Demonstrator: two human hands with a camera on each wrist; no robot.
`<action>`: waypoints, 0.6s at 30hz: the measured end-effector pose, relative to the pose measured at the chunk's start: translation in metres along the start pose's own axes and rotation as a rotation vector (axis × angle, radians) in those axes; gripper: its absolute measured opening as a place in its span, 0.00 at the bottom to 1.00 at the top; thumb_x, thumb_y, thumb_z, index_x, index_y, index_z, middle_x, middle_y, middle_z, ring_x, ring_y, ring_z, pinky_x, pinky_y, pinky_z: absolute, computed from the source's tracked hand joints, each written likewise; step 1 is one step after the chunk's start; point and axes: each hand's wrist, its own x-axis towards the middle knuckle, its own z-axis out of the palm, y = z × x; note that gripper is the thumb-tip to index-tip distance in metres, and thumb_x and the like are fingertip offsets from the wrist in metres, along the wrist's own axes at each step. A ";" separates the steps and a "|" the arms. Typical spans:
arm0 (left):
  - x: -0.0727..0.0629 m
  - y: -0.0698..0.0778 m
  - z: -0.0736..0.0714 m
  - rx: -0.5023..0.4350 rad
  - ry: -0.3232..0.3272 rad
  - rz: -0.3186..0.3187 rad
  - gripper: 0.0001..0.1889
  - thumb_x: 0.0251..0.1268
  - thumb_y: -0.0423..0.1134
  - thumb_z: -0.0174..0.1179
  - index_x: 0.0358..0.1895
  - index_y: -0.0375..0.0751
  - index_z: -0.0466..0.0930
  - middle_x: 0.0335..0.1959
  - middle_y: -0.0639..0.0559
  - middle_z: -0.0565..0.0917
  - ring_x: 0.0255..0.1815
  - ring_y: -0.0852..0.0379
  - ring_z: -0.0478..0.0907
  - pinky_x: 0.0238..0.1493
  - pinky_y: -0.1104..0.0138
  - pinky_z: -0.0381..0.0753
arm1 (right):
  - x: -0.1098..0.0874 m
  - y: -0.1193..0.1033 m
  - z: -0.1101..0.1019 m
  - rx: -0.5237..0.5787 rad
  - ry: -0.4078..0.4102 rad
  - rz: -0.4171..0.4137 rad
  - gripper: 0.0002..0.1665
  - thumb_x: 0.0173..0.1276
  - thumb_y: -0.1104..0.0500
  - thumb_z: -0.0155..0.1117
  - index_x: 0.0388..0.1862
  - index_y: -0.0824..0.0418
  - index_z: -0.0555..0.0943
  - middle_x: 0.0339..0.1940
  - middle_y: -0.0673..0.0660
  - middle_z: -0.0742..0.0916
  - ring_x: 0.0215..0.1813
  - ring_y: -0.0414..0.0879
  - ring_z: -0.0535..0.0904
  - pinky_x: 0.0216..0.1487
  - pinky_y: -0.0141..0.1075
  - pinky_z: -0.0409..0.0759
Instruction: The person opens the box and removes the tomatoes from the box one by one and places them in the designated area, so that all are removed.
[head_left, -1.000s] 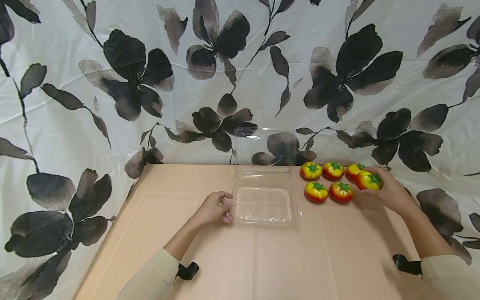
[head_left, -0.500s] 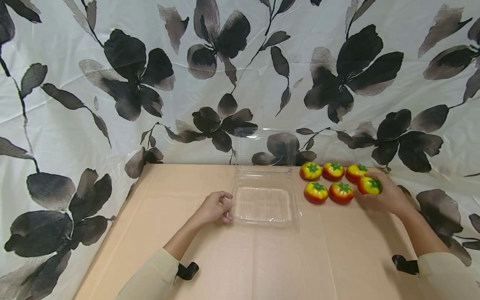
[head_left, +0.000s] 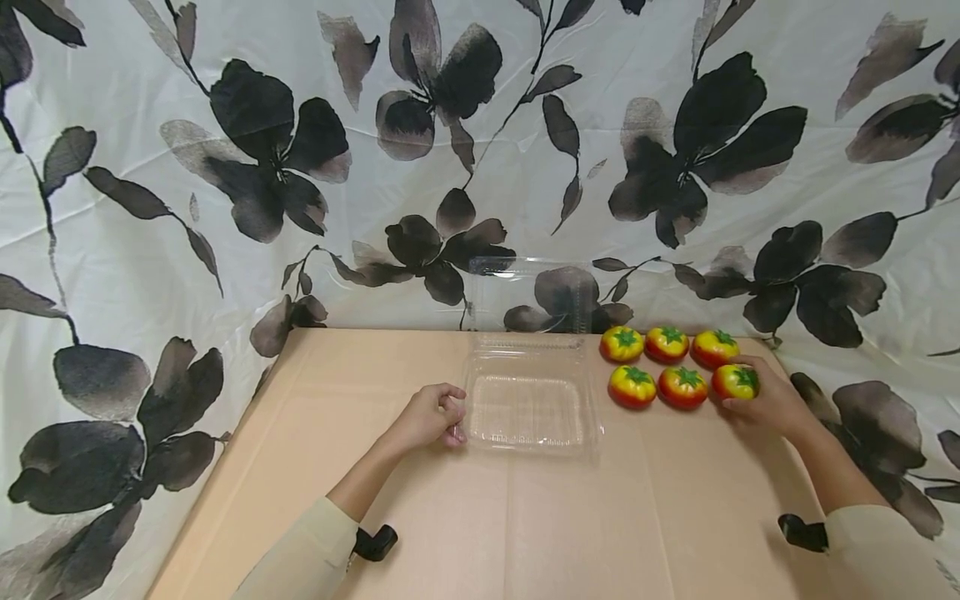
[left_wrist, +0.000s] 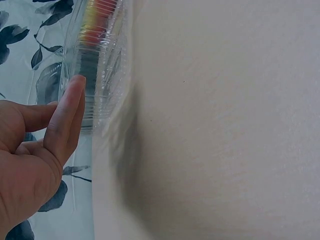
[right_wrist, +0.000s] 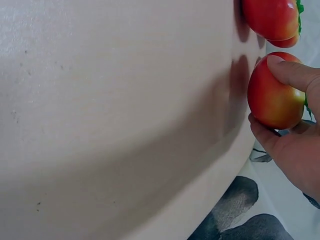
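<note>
On the right of the head view my right hand (head_left: 776, 404) grips a red and yellow toy tomato (head_left: 731, 382) with a green star-shaped top. The right wrist view shows the thumb lying over this tomato (right_wrist: 275, 95) and a finger under it. It is at the near right end of two rows of similar tomatoes (head_left: 682, 386). A hinged clear plastic container (head_left: 531, 446) stands mid-table, its lid (head_left: 525, 267) raised at the back. At the container's left edge, my left hand (head_left: 426, 415) pinches the rim between thumb and fingers.
The tomatoes sit close to the container's right side. A light brown table (head_left: 420, 533) lies beneath everything. Behind it hangs a white cloth (head_left: 540, 183) with dark flowers, right at the table's back edge.
My right hand has brought its tomato slightly down and left, to the end of the near row, uncovering the tomato behind. The left hand and container have stayed put.
</note>
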 end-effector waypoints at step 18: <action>-0.001 0.002 0.000 0.004 0.001 -0.007 0.21 0.72 0.23 0.57 0.66 0.20 0.70 0.34 0.35 0.83 0.22 0.54 0.86 0.28 0.60 0.93 | 0.004 0.003 0.004 -0.006 -0.082 0.063 0.52 0.69 0.56 0.71 0.75 0.76 0.49 0.66 0.82 0.65 0.63 0.79 0.64 0.69 0.77 0.65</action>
